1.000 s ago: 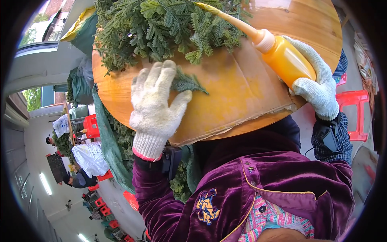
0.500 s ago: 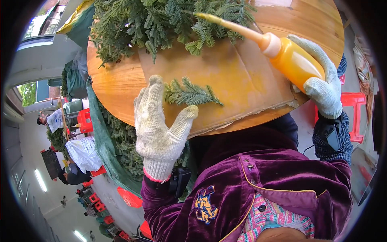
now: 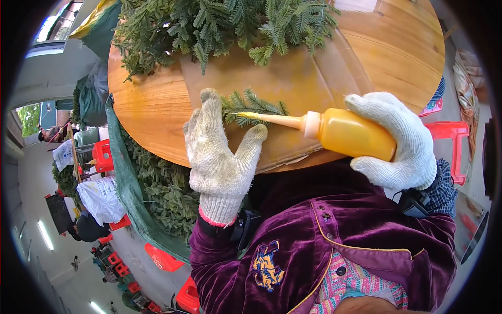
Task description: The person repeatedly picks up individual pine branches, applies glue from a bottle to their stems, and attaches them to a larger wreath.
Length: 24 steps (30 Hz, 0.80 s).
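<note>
My right hand (image 3: 402,137), in a white knit glove, grips a squeeze bottle (image 3: 355,134) of orange-yellow liquid. The bottle lies nearly level, its long tapered nozzle pointing left, with the tip over a small green fir sprig (image 3: 251,99). That sprig rests on a yellow-stained sheet of cardboard (image 3: 293,78). My left hand (image 3: 220,159), in a stained white glove, is open, thumb and fingers apart. Its index finger lies at the sprig's left end; whether it presses on the sprig I cannot tell. Part of the sprig is behind the nozzle.
A heap of fir branches (image 3: 209,26) covers the far side of the round wooden table (image 3: 144,112). Left of the table, a green sack (image 3: 133,183) holds more fir branches. Red stools (image 3: 451,137) stand at both sides, and other people are at the far left.
My right hand has brought the bottle down and toward me, tipping it level, so its nozzle went from the fir heap to the sprig. My left hand stays spread beside the sprig.
</note>
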Each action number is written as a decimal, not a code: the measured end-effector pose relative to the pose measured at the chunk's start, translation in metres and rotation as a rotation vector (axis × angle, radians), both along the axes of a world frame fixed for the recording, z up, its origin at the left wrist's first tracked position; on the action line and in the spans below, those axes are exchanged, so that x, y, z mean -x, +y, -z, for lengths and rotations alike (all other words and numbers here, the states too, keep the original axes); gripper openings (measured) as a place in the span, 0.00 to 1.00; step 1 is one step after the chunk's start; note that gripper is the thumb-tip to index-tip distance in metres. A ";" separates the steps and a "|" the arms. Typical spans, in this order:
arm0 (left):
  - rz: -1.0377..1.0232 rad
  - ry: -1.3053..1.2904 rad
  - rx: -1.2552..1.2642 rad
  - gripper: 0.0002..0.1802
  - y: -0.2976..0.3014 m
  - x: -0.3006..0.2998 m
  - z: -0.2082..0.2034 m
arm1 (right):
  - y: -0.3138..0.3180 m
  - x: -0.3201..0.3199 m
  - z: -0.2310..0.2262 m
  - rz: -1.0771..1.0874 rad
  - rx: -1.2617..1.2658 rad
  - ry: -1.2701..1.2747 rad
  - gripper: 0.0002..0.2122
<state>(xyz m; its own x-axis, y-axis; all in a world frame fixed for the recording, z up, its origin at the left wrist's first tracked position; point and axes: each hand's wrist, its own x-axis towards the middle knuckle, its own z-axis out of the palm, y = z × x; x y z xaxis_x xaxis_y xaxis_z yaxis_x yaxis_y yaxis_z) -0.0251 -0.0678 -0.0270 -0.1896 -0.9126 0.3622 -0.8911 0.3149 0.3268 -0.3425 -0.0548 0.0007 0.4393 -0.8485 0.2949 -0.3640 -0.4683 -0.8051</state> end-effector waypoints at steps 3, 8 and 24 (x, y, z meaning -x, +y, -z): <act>0.010 0.010 -0.020 0.50 -0.001 -0.002 0.001 | -0.010 -0.006 -0.001 0.003 0.036 0.036 0.34; 0.015 0.010 -0.010 0.51 -0.001 -0.002 0.002 | -0.022 -0.007 0.001 0.003 0.089 0.096 0.32; -0.019 0.048 0.014 0.51 -0.009 0.007 0.007 | -0.016 -0.014 -0.007 0.050 0.091 0.212 0.33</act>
<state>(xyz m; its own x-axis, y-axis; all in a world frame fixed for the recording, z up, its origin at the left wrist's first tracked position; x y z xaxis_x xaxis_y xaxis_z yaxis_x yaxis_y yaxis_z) -0.0325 -0.0766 -0.0339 -0.1539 -0.9106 0.3834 -0.8804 0.3025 0.3651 -0.3285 -0.0705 0.0075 0.4573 -0.8451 0.2769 -0.5453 -0.5125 -0.6633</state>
